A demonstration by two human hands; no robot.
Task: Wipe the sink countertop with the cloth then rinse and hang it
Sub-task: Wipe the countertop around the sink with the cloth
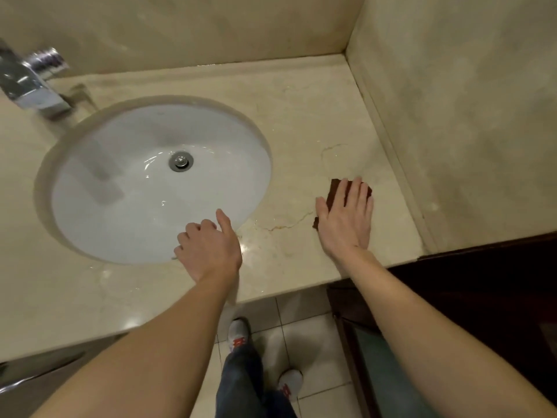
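Observation:
A small dark brown cloth (335, 189) lies flat on the beige marble countertop (301, 122), to the right of the white oval sink (126, 188). My right hand (346, 215) presses flat on the cloth with straight fingers and covers most of it. My left hand (208, 245) rests on the front right rim of the sink; its fingers are loosely curled, the thumb points up, and it holds nothing. Thin streaks of water glisten on the countertop near the sink.
A chrome faucet (33, 82) stands at the back left of the sink. Marble walls (467, 116) close off the back and right side. A dark wooden door frame (482, 282) borders the counter's right end. Below are floor tiles and my shoes.

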